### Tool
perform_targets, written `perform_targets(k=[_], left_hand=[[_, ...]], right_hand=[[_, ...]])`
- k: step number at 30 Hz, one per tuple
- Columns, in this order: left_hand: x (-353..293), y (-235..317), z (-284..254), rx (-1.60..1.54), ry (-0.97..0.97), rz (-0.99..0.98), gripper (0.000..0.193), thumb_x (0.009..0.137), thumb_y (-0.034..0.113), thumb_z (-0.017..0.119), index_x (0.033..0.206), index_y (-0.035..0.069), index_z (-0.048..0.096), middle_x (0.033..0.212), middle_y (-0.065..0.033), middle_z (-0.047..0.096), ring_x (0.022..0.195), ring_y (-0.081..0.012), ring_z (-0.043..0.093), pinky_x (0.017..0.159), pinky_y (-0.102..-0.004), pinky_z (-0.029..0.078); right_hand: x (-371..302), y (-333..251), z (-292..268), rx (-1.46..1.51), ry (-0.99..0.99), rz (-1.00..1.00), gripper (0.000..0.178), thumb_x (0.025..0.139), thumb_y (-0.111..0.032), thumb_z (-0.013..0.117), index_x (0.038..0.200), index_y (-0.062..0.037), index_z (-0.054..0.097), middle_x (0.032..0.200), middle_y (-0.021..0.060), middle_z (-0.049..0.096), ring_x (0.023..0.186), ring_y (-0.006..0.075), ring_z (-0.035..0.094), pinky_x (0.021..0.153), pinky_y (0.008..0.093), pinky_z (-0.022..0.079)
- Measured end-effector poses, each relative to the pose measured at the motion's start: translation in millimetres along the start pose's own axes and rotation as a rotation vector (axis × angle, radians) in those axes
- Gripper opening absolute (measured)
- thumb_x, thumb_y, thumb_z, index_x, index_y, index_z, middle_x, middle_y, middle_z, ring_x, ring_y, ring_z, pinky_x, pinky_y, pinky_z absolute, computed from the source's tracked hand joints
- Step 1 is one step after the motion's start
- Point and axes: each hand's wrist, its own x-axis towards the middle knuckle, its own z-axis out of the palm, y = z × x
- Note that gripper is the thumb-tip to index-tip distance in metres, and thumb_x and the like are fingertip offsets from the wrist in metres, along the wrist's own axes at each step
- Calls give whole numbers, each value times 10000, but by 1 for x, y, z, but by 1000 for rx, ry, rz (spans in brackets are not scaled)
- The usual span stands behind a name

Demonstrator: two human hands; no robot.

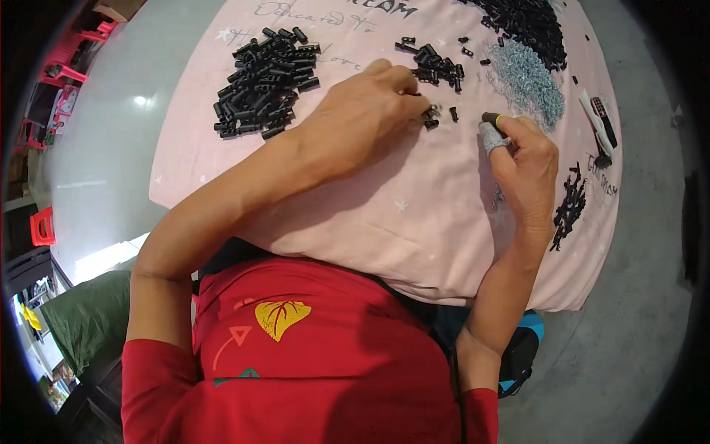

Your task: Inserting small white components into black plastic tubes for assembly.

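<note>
My left hand (370, 111) reaches over the middle of the cloth, its fingers pinched beside a few small black plastic parts (432, 124). What its fingertips hold is too small to make out. To the right, my right hand (523, 166) is closed, thumb against index finger, above the cloth. Grey wrapping (493, 138) covers its thumb, and a dark cover with a yellow band sits on the index fingertip; anything pinched there is hidden. Just beyond the left fingers lies a small heap of short black parts (442, 66). A lone black piece (454, 114) rests between the hands.
A pink printed cloth (355, 229) covers the table. Black tube-shaped parts (266, 81) are heaped at left. Far right hold silvery spring-like pieces (529, 83) and a large black heap (525, 29). Thin black pieces (569, 207) and a black-handled tool (603, 122) lie near the right edge.
</note>
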Motion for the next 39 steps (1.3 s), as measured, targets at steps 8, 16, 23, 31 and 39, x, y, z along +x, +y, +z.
perform_targets(k=[8, 16, 23, 31, 39], left_hand=[[-13, 0, -10, -142, 48, -132, 215, 917, 154, 687, 1085, 30, 738, 1021, -165, 672, 995, -354, 642, 860, -429, 537], [-16, 4, -14, -197, 25, -274, 220, 911, 168, 699, 1097, 62, 750, 974, -144, 654, 937, -334, 653, 818, -421, 540], [-16, 7, -15, -212, 32, -337, 235, 890, 185, 707, 1088, 69, 755, 946, -154, 667, 895, -342, 672, 788, -412, 544], [-17, -5, -11, -235, 9, -277, 228, 868, 180, 724, 1052, 48, 751, 940, -158, 680, 870, -334, 682, 780, -411, 543], [-18, -4, -6, -225, 40, -308, 252, 865, 199, 733, 1075, 60, 741, 919, -150, 675, 853, -324, 672, 777, -414, 536]], right_hand=[[-1, 12, -14, -72, -40, 188, 225, 852, -145, 734, 1042, -28, 764, 820, 166, 729, 692, 294, 680, 699, 365, 530], [-3, 13, -7, -12, 45, 84, 229, 838, -120, 725, 1038, -14, 756, 873, 155, 720, 720, 288, 683, 705, 371, 531], [-3, 8, -13, 118, -46, 117, 205, 835, -74, 693, 1019, -3, 748, 840, 140, 703, 671, 229, 642, 675, 342, 505], [-4, -1, -5, 150, -164, -30, 232, 728, -47, 639, 938, 0, 728, 832, 168, 680, 731, 347, 661, 684, 402, 519], [-4, -8, -2, 62, -140, -98, 210, 739, -25, 618, 935, -11, 690, 838, 157, 658, 764, 343, 656, 703, 430, 513]])
